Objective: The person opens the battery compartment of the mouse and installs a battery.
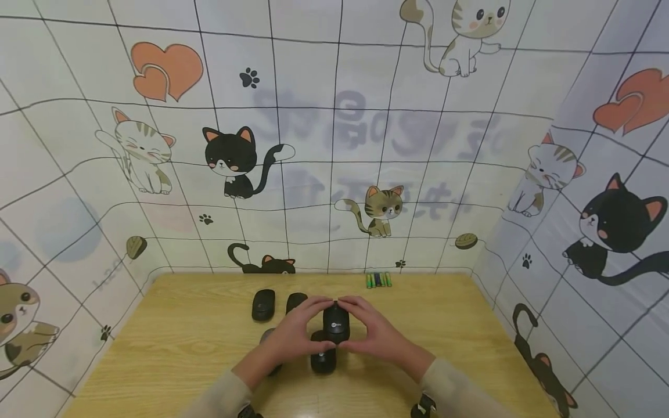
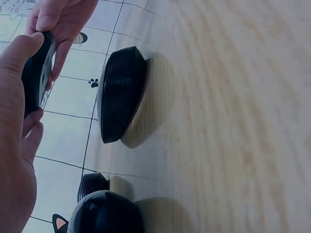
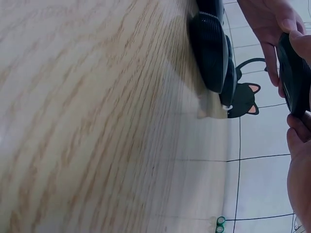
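A black computer mouse (image 1: 336,326) with a small light logo is held up off the table between both hands. My left hand (image 1: 292,334) grips it from the left, thumb at its near end and fingertips at its far end. From the other side my right hand (image 1: 380,334) grips the same mouse in mirrored fashion. Both wrist views show the held mouse (image 2: 38,73) edge-on, raised above the wood. Just below it in the head view, a second black mouse (image 1: 323,361) lies on the table, its upper part covered by the held one and the left thumb.
Two more black mice (image 1: 263,305) (image 1: 296,301) lie further back to the left. Another mouse (image 1: 268,335) is mostly hidden behind the left hand. Several green and blue batteries (image 1: 378,280) line the back edge of the wooden table (image 1: 193,331). Cat-print cloth (image 1: 313,139) surrounds it.
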A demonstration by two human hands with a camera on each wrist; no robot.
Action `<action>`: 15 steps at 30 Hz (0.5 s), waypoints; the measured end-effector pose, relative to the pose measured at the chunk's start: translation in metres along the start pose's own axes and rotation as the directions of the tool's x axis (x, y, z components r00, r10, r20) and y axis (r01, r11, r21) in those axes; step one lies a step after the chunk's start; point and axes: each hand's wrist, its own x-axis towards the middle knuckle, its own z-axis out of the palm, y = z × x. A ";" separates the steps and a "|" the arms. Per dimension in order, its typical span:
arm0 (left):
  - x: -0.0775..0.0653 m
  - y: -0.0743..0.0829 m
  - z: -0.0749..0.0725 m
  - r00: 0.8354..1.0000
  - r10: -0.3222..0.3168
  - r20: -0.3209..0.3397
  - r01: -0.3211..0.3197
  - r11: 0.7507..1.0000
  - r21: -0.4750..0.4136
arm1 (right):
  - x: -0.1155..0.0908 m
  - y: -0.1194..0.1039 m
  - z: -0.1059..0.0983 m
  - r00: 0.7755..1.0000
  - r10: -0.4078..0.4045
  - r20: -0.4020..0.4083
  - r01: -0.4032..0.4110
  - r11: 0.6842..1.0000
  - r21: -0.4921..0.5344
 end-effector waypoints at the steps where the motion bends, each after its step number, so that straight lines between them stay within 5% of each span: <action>1: -0.001 0.001 0.000 1.000 0.005 -0.007 -0.005 1.000 -0.004 | 0.000 -0.001 0.000 1.000 -0.003 -0.005 0.003 1.000 0.000; 15: -0.016 0.018 0.001 0.999 0.015 -0.048 -0.020 0.995 -0.098 | -0.012 -0.018 0.002 0.999 -0.014 -0.043 0.016 0.998 0.060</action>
